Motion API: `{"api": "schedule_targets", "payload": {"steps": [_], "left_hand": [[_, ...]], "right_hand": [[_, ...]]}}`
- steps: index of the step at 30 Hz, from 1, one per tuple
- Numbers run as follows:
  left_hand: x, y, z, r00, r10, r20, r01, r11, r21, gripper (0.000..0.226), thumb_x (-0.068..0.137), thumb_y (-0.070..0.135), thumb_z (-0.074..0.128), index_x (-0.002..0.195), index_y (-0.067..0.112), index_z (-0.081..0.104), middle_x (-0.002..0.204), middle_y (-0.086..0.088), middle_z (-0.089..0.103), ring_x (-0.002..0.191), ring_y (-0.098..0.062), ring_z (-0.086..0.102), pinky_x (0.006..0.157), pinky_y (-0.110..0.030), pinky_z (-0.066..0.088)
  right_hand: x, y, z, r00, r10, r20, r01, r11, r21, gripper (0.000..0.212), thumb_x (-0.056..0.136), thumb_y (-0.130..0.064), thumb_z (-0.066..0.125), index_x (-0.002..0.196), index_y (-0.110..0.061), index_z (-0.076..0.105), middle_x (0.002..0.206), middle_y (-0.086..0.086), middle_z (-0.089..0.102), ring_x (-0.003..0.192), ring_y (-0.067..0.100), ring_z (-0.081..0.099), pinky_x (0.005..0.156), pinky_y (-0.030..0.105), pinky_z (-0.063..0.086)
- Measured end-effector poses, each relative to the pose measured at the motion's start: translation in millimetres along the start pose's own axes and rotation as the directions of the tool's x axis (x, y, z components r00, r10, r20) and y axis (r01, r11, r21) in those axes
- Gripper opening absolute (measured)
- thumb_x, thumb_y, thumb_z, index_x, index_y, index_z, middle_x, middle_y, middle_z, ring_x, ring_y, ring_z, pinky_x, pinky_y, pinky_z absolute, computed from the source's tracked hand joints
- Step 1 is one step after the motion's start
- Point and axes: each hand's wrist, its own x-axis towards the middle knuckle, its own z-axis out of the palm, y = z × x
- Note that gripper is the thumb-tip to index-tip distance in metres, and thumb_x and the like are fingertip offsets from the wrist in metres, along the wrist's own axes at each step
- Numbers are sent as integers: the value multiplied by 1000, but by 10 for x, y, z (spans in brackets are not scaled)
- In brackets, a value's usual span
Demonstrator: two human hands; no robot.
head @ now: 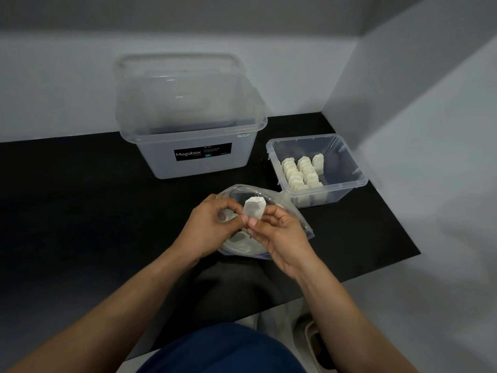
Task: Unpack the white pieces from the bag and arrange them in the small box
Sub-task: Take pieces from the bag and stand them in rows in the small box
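Grey walls are seen around a black mat, on which a large clear bin is set at the back. The small box is placed to its right. Inside the box, white pieces are stood upright in three rows toward its left side, and the right part is unfilled.

Near the mat's front edge, an open clear bag is laid, with more pieces visible inside. Just above its mouth, one piece is held upright between both hands. Its lower edge is pinched by the thumb and forefinger of the right hand. The thumb of the left hand is pressed to the same edge, with the other fingers curled beside it.

The step in hand is judged to be the unpacking of one piece, possibly its straightening before placement. Next, the piece would need to be given over to one hand, carried right to the box and stood upright beside the shortest row, so that the rows are kept even.
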Motion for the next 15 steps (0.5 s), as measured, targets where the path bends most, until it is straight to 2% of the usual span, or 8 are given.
{"api": "schedule_targets", "payload": {"steps": [2,4,6,9,13,15], "left_hand": [[2,-4,4,1000,21,-15,-20,999,50,8,85,36,78,91,36,73,109,7,60,101,-6,58,82,-19,45],[10,-16,6,998,65,-19,-61,988,140,8,86,33,77,89,37,70,109,7,58,98,-5,57,80,-16,43],[14,-36,9,995,99,6,-97,970,221,9,88,32,75,90,38,68,110,8,57,96,-4,56,77,-14,42],[22,-56,20,994,106,33,-111,956,272,8,89,32,74,89,37,68,112,10,55,99,-4,56,79,-15,41],[38,-29,38,994,107,18,-108,954,278,7,88,32,75,91,36,69,110,11,55,99,-4,55,79,-19,43],[58,-18,38,995,96,18,-98,956,277,15,86,34,77,99,35,71,109,9,55,97,-5,56,78,-17,43]], "right_hand": [[-7,-27,-32,999,-53,-2,50,965,-257,36,85,-6,81,119,-13,68,114,4,76,106,19,74,89,30,60],[-24,-76,-87,991,-130,23,123,844,-522,49,86,-15,83,130,-26,64,121,-7,72,108,7,72,90,26,59],[-45,-139,-130,966,-254,51,220,700,-680,45,91,-21,79,132,-30,63,122,-16,69,105,-1,70,90,21,57],[-60,-244,-162,920,-367,139,313,471,-825,19,97,-25,71,116,-27,74,109,-19,73,98,-4,69,85,16,56],[-68,-364,-175,902,-352,248,358,291,-887,23,99,-29,69,120,-27,76,115,-13,73,100,1,68,90,20,56],[-75,-417,-170,883,-367,293,382,198,-903,21,99,-28,67,117,-26,78,109,-13,74,98,4,67,89,26,56]]}}
